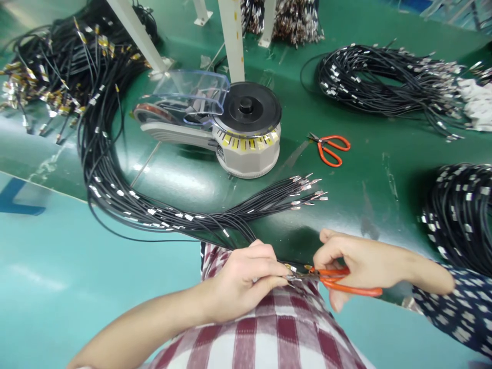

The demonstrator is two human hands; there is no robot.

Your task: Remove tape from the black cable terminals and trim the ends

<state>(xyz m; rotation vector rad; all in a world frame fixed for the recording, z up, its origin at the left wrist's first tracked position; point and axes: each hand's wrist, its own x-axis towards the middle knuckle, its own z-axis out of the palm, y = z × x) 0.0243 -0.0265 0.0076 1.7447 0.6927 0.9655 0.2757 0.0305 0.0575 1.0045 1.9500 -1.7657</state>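
My left hand point(249, 277) pinches the end of a black cable near the table's front edge, above a checked apron point(261, 338). In my right hand point(357, 261) are orange-handled scissors point(346, 284), their blades at the cable end beside my left fingertips. Whether the blades touch the cable is too small to tell. A long bundle of black cables point(184, 220) with white tags curves from the left and passes behind my left hand; some of its ends point(307, 192) lie on the green table point(369, 205).
A round tape dispenser point(248, 148) stands mid-table, with a second orange-handled pair of scissors point(332, 148) to its right. Coiled cables point(384, 82) lie at the back right, another coil point(461, 215) at the right edge. White posts point(232, 41) rise behind the dispenser.
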